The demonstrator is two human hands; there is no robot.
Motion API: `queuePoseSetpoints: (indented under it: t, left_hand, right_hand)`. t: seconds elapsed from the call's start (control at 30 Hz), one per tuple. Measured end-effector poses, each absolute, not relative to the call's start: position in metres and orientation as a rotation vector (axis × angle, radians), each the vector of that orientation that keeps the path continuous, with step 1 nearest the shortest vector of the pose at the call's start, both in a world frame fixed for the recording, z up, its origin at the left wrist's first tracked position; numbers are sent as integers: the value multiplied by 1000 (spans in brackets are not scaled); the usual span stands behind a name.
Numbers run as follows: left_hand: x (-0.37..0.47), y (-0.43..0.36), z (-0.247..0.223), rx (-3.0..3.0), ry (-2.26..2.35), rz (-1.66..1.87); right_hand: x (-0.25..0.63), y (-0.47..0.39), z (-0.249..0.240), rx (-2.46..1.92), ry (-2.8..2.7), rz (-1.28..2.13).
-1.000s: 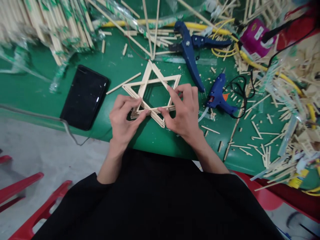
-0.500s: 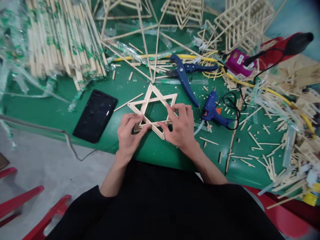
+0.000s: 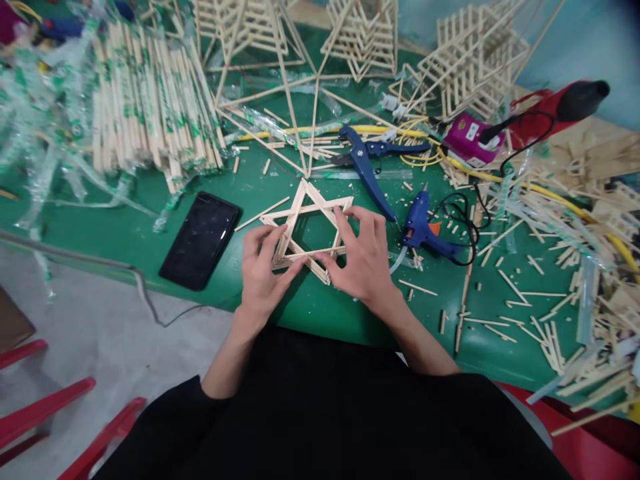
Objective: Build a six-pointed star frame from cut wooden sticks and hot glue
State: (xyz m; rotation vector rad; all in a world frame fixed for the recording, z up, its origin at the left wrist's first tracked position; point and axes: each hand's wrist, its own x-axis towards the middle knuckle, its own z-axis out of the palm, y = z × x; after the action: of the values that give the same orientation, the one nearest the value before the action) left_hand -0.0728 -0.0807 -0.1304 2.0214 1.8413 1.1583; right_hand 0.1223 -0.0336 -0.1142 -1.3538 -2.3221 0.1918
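Observation:
A six-pointed star of layered wooden sticks [image 3: 299,205] lies on the green table [image 3: 300,310]. My left hand [image 3: 263,270] grips its lower left part, with thumb and fingers on the sticks. On the right side, my right hand [image 3: 364,255] holds the star between thumb and fingers. Both thumbs come near each other at the lower bar. A blue glue gun [image 3: 423,230] rests right of my right hand, and a blue cutter [image 3: 367,167] lies beyond it. One loose stick [image 3: 262,214] sits by the star's left point.
A black phone [image 3: 201,241] lies at the left. Behind it is a pile of wrapped sticks [image 3: 150,100]. Stick frameworks [image 3: 363,33] stand at the back. A purple box [image 3: 473,139], yellow cable [image 3: 550,191] and many cut sticks [image 3: 547,340] are on the right.
The view has shifted slightly, so the table items appear lower. Both hands remain on the star; my left thumb and fingers have shifted a little along its lower left side.

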Motion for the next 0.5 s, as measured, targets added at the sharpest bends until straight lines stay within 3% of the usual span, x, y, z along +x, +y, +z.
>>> queuePoseSetpoints:
  t: [0.5]
  left_hand:
    - [-79, -67, -124, 2258, 1758, 1042]
  right_hand:
    - [116, -30, -111, -1406, -2400, 197]
